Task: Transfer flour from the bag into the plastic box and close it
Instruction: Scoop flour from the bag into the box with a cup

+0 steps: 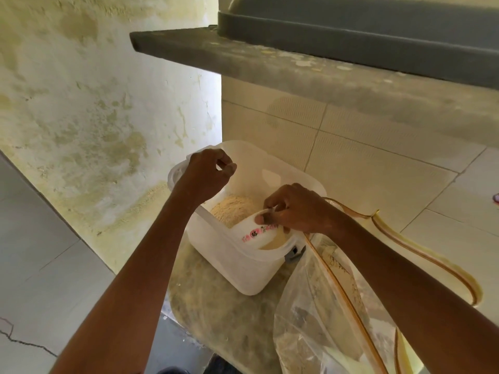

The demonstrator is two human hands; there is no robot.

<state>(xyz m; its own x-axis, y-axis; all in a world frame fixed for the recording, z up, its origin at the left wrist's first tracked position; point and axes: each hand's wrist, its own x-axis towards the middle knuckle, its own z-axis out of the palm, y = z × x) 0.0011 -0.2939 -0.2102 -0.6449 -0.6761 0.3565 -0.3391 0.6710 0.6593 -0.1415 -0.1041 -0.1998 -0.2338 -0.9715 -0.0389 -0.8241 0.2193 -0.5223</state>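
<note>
Translucent white plastic formed the rectangular storage box [237, 268], which stood open on a round, speckled stone-like tabletop [216, 306] close to a stained, yellowed wall [81, 103]. Inside it lay a mound of pale beige flour [232, 210]. The right hand [297, 209] reached over the box's near right corner, its fingers and thumb pinching the rim of a small white cup with pink printing [256, 236], tilted inside the box with flour showing at its mouth. The left hand [205, 174] hovered over the far left rim of the box with its fingers curled in; whether it pinched the rim or anything else could not be told. A large clear plastic bag with a yellow-edged opening [324, 306] sat just right of the box, under the right forearm, with flour clinging to its inside. Pale tiles [378, 171] covered the floor beyond, and a grey concrete ledge [297, 58] jutted overhead
</note>
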